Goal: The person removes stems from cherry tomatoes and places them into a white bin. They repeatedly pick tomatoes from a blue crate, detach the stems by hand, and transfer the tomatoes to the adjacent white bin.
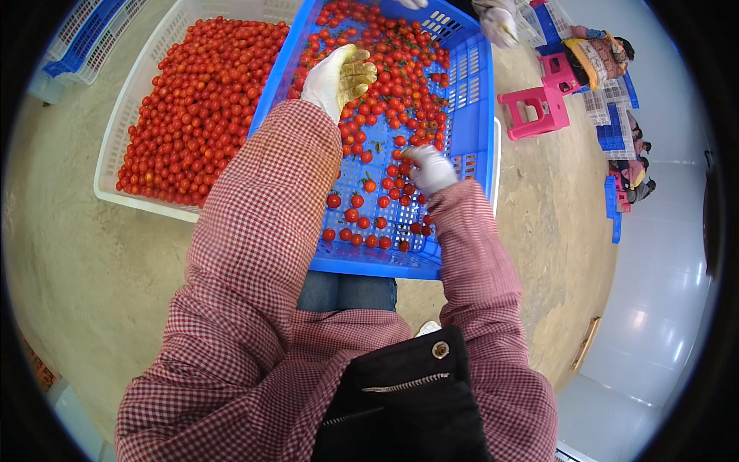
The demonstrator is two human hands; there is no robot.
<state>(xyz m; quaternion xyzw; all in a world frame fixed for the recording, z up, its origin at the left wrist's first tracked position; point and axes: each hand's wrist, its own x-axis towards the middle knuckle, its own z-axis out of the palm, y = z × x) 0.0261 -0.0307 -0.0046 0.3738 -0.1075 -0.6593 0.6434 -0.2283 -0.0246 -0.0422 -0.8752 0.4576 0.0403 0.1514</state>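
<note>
My left hand, in a white glove stained yellow on the palm and fingers, hovers over the far left part of a blue plastic crate. Its palm faces right with the fingers loosely bent, and nothing shows in it. Lower and to the right, my right hand, also gloved in white, is among the cherry tomatoes near the crate's right wall. Motion blurs it and its fingertips are partly hidden, so whether it grips a tomato is unclear. Some tomatoes have green stems; they lie denser at the far end.
Left of the blue crate stands a white plastic crate with a large heap of cherry tomatoes. Another person's gloved hand is at the far right corner. Pink stools stand on the floor; stacked crates and seated people are beyond.
</note>
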